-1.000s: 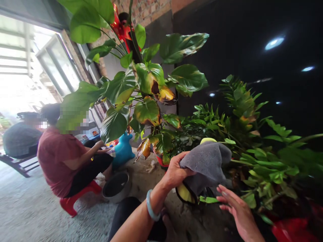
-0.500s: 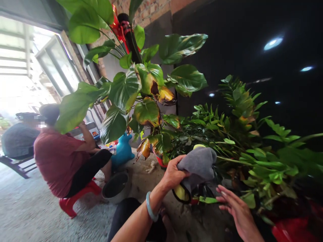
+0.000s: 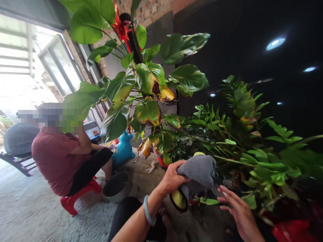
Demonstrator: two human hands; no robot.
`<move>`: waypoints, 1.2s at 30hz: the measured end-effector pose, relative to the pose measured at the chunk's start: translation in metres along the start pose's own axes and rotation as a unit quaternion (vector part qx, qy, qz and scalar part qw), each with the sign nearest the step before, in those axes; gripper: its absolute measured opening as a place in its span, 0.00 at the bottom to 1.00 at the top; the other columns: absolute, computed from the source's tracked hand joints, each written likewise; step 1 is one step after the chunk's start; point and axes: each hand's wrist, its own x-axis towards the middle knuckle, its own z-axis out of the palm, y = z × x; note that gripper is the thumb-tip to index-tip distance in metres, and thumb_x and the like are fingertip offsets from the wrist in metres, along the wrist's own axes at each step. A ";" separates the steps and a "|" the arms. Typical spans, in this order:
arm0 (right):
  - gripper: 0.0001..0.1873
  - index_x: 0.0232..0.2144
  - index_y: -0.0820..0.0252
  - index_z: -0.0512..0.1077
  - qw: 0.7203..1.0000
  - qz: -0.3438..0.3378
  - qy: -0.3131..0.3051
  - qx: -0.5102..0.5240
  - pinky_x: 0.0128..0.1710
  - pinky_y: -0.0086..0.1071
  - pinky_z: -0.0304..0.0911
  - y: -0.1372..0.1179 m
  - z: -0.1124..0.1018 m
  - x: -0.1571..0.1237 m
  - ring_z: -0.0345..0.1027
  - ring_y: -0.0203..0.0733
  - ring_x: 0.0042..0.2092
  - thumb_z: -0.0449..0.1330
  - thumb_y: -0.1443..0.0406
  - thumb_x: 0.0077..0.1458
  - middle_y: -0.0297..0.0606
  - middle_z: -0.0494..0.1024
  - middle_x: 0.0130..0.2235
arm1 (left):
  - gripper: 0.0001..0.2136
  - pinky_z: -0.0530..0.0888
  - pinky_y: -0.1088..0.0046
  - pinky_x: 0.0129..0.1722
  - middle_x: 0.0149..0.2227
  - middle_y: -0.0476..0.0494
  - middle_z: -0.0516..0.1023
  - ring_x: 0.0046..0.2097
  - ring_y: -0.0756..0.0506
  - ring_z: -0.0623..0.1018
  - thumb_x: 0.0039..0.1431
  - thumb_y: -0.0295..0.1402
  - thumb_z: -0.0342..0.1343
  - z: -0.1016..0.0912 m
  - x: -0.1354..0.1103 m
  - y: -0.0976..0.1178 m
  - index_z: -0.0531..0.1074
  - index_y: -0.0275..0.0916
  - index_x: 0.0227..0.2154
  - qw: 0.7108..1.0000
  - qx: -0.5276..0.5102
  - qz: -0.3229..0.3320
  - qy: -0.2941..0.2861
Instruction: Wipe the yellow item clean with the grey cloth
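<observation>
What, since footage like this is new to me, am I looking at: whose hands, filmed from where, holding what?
There is no machine: these are a person's bare hands, seen from a camera worn on that person's head, looking forward and down. The left hand, with a pale bracelet on its wrist, grips a grey cloth. The right hand is open beside a small green leaf; whether they touch is unclear. Leafy plants stand ahead. On the ground are a basin and a red stool, where another person sits.
</observation>
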 end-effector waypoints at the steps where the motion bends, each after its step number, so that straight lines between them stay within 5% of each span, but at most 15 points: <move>1: 0.18 0.22 0.54 0.79 1.000 0.002 -0.004 0.001 0.22 0.34 0.65 0.001 0.000 0.001 0.73 0.48 0.28 0.69 0.56 0.21 0.40 0.82 0.30 | 0.23 0.66 0.76 0.38 0.31 0.51 0.74 0.36 0.47 0.69 0.31 0.23 0.61 0.001 0.002 0.004 0.77 0.36 0.38 1.000 -0.013 0.013 0.024; 4: 0.19 0.23 0.54 0.79 1.000 -0.012 -0.005 -0.012 0.22 0.35 0.66 0.003 -0.001 0.002 0.73 0.48 0.28 0.69 0.55 0.23 0.41 0.82 0.31 | 0.22 0.65 0.77 0.38 0.30 0.52 0.73 0.36 0.48 0.68 0.31 0.23 0.61 0.003 0.001 -0.002 0.77 0.36 0.37 0.999 -0.018 0.009 0.031; 10: 0.19 0.26 0.55 0.78 0.999 -0.022 -0.014 -0.041 0.24 0.36 0.67 0.007 -0.007 0.005 0.74 0.50 0.30 0.67 0.54 0.26 0.41 0.81 0.30 | 0.20 0.61 0.79 0.29 0.23 0.56 0.68 0.29 0.51 0.65 0.27 0.21 0.59 -0.001 -0.017 -0.038 0.78 0.36 0.31 0.988 0.075 -0.105 -0.087; 19: 0.20 0.25 0.55 0.79 0.999 0.011 -0.038 -0.016 0.24 0.35 0.67 0.010 -0.010 0.011 0.74 0.49 0.30 0.70 0.54 0.24 0.41 0.82 0.31 | 0.21 0.66 0.76 0.36 0.29 0.51 0.73 0.34 0.48 0.68 0.31 0.28 0.63 -0.014 -0.005 0.008 0.77 0.35 0.36 0.997 -0.050 0.010 0.055; 22: 0.20 0.26 0.55 0.80 0.999 0.007 -0.045 -0.022 0.25 0.36 0.68 0.013 -0.015 0.015 0.75 0.50 0.31 0.70 0.54 0.26 0.41 0.82 0.32 | 0.22 0.66 0.77 0.34 0.28 0.52 0.73 0.32 0.49 0.68 0.30 0.26 0.61 -0.013 -0.009 -0.014 0.77 0.36 0.36 1.000 0.001 -0.020 0.015; 25: 0.20 0.27 0.54 0.80 0.999 0.002 -0.047 -0.028 0.25 0.35 0.68 0.014 -0.017 0.015 0.75 0.50 0.32 0.70 0.53 0.27 0.40 0.82 0.33 | 0.19 0.66 0.76 0.34 0.26 0.53 0.73 0.32 0.48 0.69 0.29 0.23 0.59 -0.014 -0.016 -0.043 0.79 0.38 0.31 0.985 0.158 -0.046 -0.051; 28: 0.19 0.26 0.53 0.80 0.999 0.003 -0.038 -0.023 0.25 0.35 0.68 0.012 -0.014 0.012 0.75 0.49 0.31 0.70 0.54 0.26 0.40 0.82 0.33 | 0.19 0.66 0.75 0.35 0.27 0.53 0.74 0.34 0.46 0.70 0.30 0.22 0.58 -0.017 -0.018 -0.052 0.79 0.40 0.31 0.972 0.222 -0.043 -0.071; 36: 0.18 0.22 0.54 0.79 1.000 -0.014 0.005 -0.007 0.21 0.32 0.66 0.003 -0.001 0.001 0.73 0.46 0.27 0.70 0.56 0.21 0.39 0.82 0.30 | 0.20 0.67 0.77 0.38 0.29 0.51 0.73 0.35 0.48 0.69 0.31 0.23 0.61 -0.016 0.006 -0.010 0.77 0.36 0.34 0.997 0.028 0.031 0.062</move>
